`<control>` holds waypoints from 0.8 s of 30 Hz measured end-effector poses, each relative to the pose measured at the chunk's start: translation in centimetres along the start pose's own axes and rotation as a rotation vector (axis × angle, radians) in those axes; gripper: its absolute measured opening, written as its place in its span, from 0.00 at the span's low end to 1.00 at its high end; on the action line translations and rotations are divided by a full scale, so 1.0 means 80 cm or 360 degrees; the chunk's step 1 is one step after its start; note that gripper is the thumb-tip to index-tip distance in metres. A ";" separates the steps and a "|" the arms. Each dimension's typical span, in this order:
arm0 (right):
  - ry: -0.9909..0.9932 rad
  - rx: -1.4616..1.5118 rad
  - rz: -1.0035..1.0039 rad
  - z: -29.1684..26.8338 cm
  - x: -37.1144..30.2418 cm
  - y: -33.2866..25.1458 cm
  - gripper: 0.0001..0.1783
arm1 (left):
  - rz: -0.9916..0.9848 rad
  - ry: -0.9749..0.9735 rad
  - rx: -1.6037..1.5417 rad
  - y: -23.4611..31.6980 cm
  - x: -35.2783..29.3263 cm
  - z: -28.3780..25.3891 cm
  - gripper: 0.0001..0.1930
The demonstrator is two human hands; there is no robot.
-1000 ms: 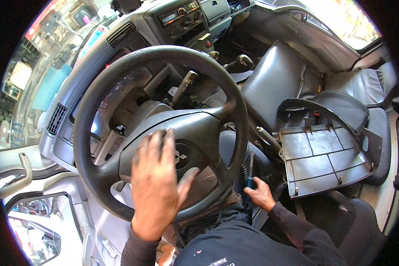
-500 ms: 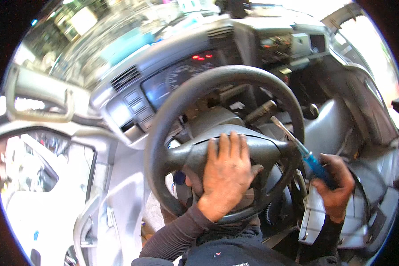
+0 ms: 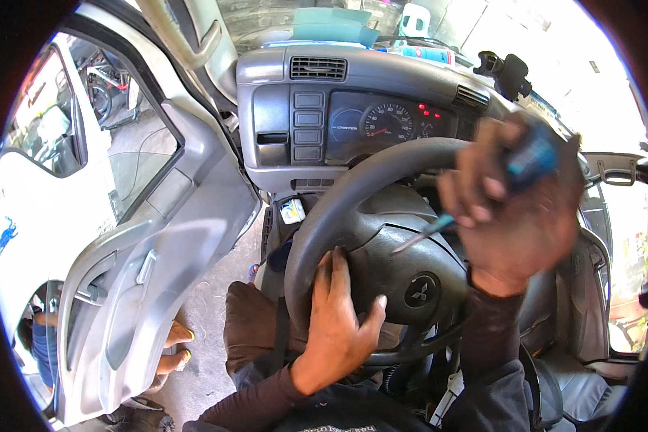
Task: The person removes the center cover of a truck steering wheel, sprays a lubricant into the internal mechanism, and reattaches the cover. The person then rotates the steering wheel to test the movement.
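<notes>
Gripping a blue-handled screwdriver (image 3: 531, 163), the right hand (image 3: 522, 198) is curled tight around its handle, up at the upper right of the steering wheel (image 3: 338, 205), with its outline blurred. The blade slants down and left over the center cover (image 3: 381, 270); whether the tip touches it I cannot tell. 0.5 seconds ago the tool stood tip up beside the wheel's right side, and 1 second ago it was low, near the seats. The left hand (image 3: 338, 327) has shifted from lying flat on the middle of the cover to the wheel's left spoke, its fingers loosely extended, thumb spread apart, holding no tool. The view has swung left as well, so the open door (image 3: 187, 237) fills more of it, and the loose gray panel on the seats has gone from sight.
</notes>
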State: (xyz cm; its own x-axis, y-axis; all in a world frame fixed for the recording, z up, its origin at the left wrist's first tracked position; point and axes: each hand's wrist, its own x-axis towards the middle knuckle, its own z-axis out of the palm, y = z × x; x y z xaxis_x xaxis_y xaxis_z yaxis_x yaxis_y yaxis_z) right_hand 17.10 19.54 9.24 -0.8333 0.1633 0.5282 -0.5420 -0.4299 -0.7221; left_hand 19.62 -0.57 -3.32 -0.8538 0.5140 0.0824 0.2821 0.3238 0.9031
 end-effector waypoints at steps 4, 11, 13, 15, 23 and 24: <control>0.0053 -0.0599 0.0184 0.022 0.036 0.033 0.29 | 0.0020 0.0120 0.0034 -0.006 0.008 0.013 0.44; -0.0110 -0.0449 0.0273 0.035 0.052 0.042 0.28 | 0.0192 0.0217 -0.0054 -0.022 0.003 0.016 0.41; -0.0245 -0.0263 0.0363 0.030 0.056 0.045 0.30 | 0.0197 0.0249 -0.0069 -0.024 0.003 0.017 0.39; -0.0270 -0.0194 0.0471 0.024 0.058 0.049 0.31 | 0.0180 0.0229 -0.0095 -0.025 0.004 0.018 0.39; -0.0198 -0.0367 0.0288 0.032 0.050 0.053 0.32 | 0.0261 0.0279 -0.0079 -0.030 0.006 0.022 0.38; -0.0147 -0.0479 0.0285 0.037 0.046 0.053 0.32 | 0.0267 0.0276 -0.0087 -0.030 0.006 0.022 0.38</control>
State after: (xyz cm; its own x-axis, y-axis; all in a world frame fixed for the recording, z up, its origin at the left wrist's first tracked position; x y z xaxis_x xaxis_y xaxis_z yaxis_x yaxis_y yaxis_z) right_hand 12.06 15.69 9.39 -0.9120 0.0223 0.4095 -0.4076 -0.1612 -0.8988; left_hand 19.29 0.31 -6.19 -0.8606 0.4116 0.3000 0.4063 0.1995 0.8917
